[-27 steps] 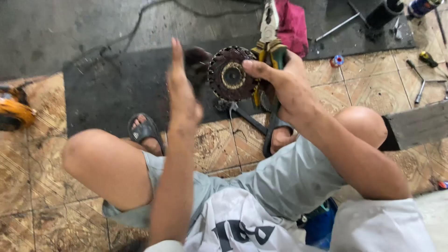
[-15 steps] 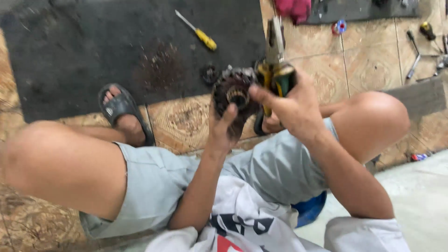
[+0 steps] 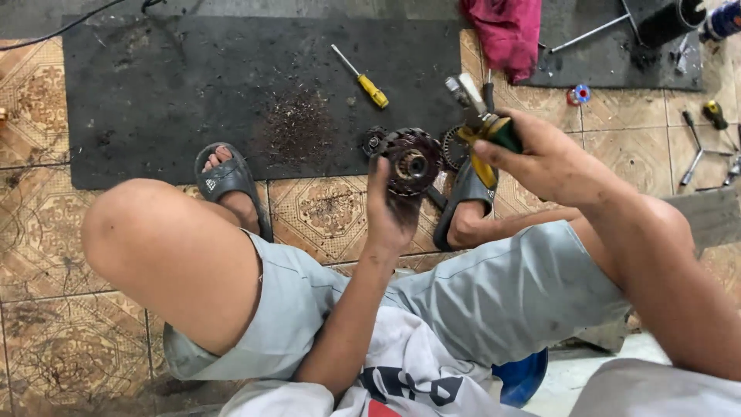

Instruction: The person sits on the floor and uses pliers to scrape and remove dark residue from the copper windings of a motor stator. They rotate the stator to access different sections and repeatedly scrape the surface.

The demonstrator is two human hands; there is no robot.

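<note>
My left hand (image 3: 390, 210) holds up a dark, greasy round gear part (image 3: 411, 161) with a toothed rim and a metal hub, its face turned toward me. My right hand (image 3: 540, 158) grips pliers (image 3: 485, 127) with yellow and green handles, their jaws pointing up and away just right of the gear part. Both hands are raised above my knees, over the edge of a black rubber mat (image 3: 177, 93).
A yellow-handled screwdriver (image 3: 361, 77) lies on the mat beside a patch of metal debris (image 3: 297, 123). A red rag (image 3: 505, 31) lies at the top. Loose tools (image 3: 706, 139) lie on the tiled floor at right. My sandalled feet (image 3: 228, 181) rest near the mat.
My left hand, earlier open and raised, has come down and taken hold of the gear part. My right hand let go of the part and moved right with the pliers.
</note>
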